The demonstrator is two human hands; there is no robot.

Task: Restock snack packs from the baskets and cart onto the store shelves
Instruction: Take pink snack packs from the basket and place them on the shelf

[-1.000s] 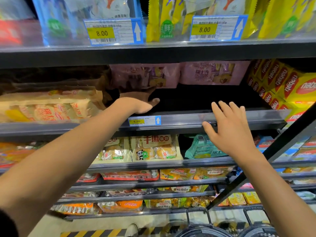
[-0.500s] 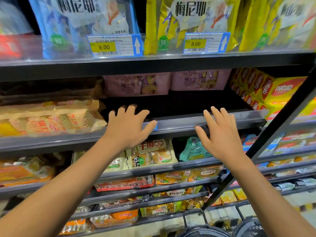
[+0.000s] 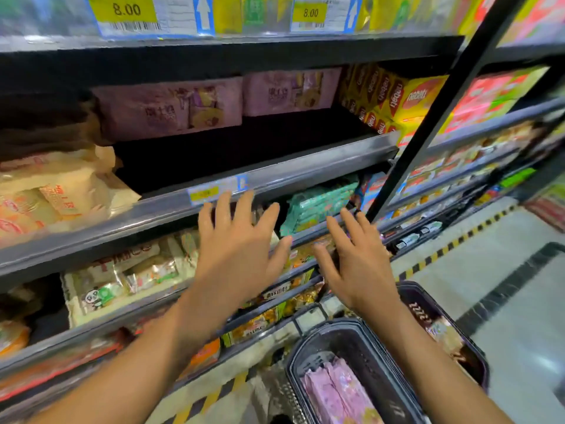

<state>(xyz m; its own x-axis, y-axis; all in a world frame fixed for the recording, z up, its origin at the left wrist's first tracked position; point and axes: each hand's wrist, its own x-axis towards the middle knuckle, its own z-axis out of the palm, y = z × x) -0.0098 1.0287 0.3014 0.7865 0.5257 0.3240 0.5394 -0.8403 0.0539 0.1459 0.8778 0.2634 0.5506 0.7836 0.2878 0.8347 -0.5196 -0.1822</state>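
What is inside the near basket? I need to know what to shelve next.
Pink snack packs lie in the near basket. Its bottom under them is covered, and the frame edge cuts off the rest.

Counts from my feed: two bare hands, left hand (image 3: 237,255) and right hand (image 3: 356,264), both with fingers spread. Two pink snack packs (image 3: 171,108) on the dark shelf. Two dark plastic baskets (image 3: 360,341). Two yellow 8.00 price tags (image 3: 127,10) up top.

Motion blur smears the shelf price tag (image 3: 215,189) unreadable.
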